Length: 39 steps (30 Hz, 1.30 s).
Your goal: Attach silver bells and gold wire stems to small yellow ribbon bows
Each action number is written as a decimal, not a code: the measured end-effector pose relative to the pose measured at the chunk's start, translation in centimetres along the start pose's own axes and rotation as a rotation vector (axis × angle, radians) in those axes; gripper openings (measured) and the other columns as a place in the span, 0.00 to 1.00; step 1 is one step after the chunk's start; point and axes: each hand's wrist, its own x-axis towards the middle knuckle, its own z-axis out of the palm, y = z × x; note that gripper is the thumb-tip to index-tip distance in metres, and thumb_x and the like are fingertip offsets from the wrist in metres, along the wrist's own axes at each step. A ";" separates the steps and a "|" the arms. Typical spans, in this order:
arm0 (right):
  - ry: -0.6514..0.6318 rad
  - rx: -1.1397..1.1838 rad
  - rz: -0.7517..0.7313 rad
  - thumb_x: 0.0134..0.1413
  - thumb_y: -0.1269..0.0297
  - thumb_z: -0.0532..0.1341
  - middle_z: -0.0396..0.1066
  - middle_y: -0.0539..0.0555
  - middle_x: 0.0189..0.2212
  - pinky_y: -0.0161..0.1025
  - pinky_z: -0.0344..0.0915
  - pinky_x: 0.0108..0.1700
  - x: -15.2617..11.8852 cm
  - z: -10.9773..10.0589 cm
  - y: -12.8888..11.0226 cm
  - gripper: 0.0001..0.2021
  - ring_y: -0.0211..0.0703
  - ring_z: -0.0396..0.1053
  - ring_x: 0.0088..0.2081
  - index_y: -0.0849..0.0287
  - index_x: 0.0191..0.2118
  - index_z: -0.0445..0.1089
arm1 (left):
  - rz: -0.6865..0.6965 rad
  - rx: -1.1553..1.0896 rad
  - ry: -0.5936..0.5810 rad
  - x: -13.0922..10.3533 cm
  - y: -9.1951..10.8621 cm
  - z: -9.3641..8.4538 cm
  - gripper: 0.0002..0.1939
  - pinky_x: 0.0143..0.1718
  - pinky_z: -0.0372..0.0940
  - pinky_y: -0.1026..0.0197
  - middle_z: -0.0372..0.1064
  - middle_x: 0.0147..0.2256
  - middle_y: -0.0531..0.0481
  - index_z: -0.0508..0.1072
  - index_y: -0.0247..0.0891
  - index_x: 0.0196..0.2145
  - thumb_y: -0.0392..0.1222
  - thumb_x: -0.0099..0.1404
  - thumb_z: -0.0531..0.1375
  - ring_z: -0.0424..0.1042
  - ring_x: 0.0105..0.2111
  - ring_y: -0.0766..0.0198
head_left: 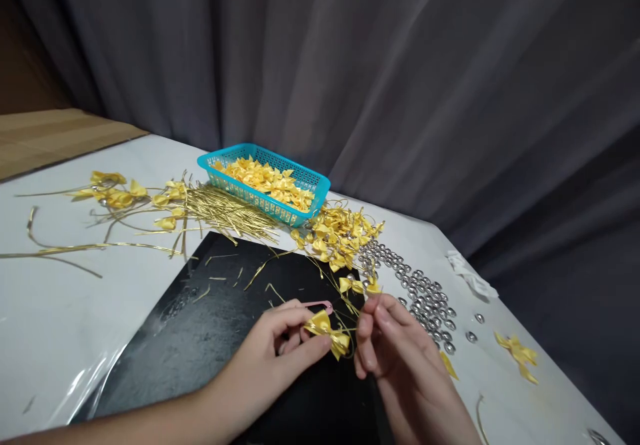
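Observation:
Over the black board (200,338), my left hand (287,345) pinches a yellow ribbon bow (327,334) between thumb and fingers. Thin gold cord wraps the middle of the bow and runs off to its right. Just right of the bow, my right hand (390,335) has its thumb and index finger pressed together on a thin gold cord. A pink tool (327,306) with a rounded end shows behind the bow, beside my left fingers; the rest of it is hidden.
A blue basket (320,198) of yellow bows stands at the back. Gold cords (225,212) lie before it, finished-looking bows (345,232) to its right. Silver rings (425,305) spread at right, near a white crumpled piece (473,276). More bows (117,195) lie at left.

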 end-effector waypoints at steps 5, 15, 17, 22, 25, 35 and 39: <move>0.028 -0.005 0.003 0.46 0.60 0.66 0.65 0.46 0.20 0.26 0.59 0.21 0.1 -0.1 0.2 0.08 0.26 0.55 0.17 0.59 0.30 0.71 | -0.054 -0.140 -0.053 0.1 0.3 -0.8 0.10 0.32 0.56 0.63 0.63 0.33 0.50 0.73 0.35 0.28 0.46 0.53 0.61 0.61 0.33 0.64; 0.083 -0.188 -0.078 0.46 0.58 0.65 0.67 0.47 0.20 0.28 0.60 0.22 0.1 -0.1 0.7 0.10 0.28 0.58 0.18 0.59 0.30 0.70 | -0.229 -0.431 -0.147 0.3 0.4 -1.1 0.17 0.29 0.60 0.67 0.70 0.27 0.53 0.72 0.33 0.40 0.39 0.51 0.65 0.65 0.24 0.71; 0.097 -0.201 -0.089 0.45 0.58 0.65 0.67 0.47 0.20 0.29 0.62 0.23 -0.1 0.1 0.7 0.10 0.30 0.61 0.19 0.59 0.30 0.70 | -0.226 -0.437 -0.201 0.3 0.7 -1.1 0.15 0.31 0.62 0.66 0.70 0.29 0.52 0.73 0.34 0.38 0.39 0.51 0.65 0.66 0.26 0.70; 0.055 -0.223 -0.115 0.46 0.58 0.65 0.68 0.48 0.20 0.29 0.66 0.25 -0.2 0.1 0.7 0.09 0.32 0.65 0.21 0.58 0.30 0.70 | -0.230 -0.364 -0.257 0.5 0.8 -1.2 0.14 0.35 0.63 0.63 0.71 0.32 0.48 0.76 0.34 0.36 0.47 0.60 0.58 0.69 0.31 0.66; 0.069 -0.262 -0.158 0.47 0.58 0.65 0.69 0.48 0.20 0.28 0.66 0.25 -0.1 -0.3 0.6 0.09 0.32 0.65 0.21 0.57 0.31 0.70 | -0.161 -0.214 -0.219 0.5 0.5 -1.1 0.14 0.33 0.62 0.66 0.71 0.36 0.48 0.77 0.38 0.36 0.47 0.61 0.56 0.67 0.36 0.64; 0.170 -0.456 -0.325 0.47 0.61 0.65 0.69 0.49 0.19 0.29 0.62 0.20 -0.3 -0.4 0.7 0.05 0.31 0.62 0.17 0.56 0.30 0.73 | -0.229 -0.250 -0.065 0.8 0.6 -0.7 0.16 0.22 0.55 0.68 0.63 0.19 0.55 0.72 0.32 0.22 0.50 0.56 0.61 0.59 0.19 0.72; 0.190 -0.439 -0.307 0.47 0.61 0.64 0.68 0.48 0.18 0.29 0.62 0.20 -0.1 -0.6 0.7 0.06 0.31 0.62 0.17 0.57 0.30 0.73 | -0.245 -0.352 -0.062 0.7 0.5 -0.9 0.17 0.24 0.58 0.68 0.67 0.22 0.53 0.73 0.31 0.24 0.51 0.54 0.61 0.62 0.21 0.71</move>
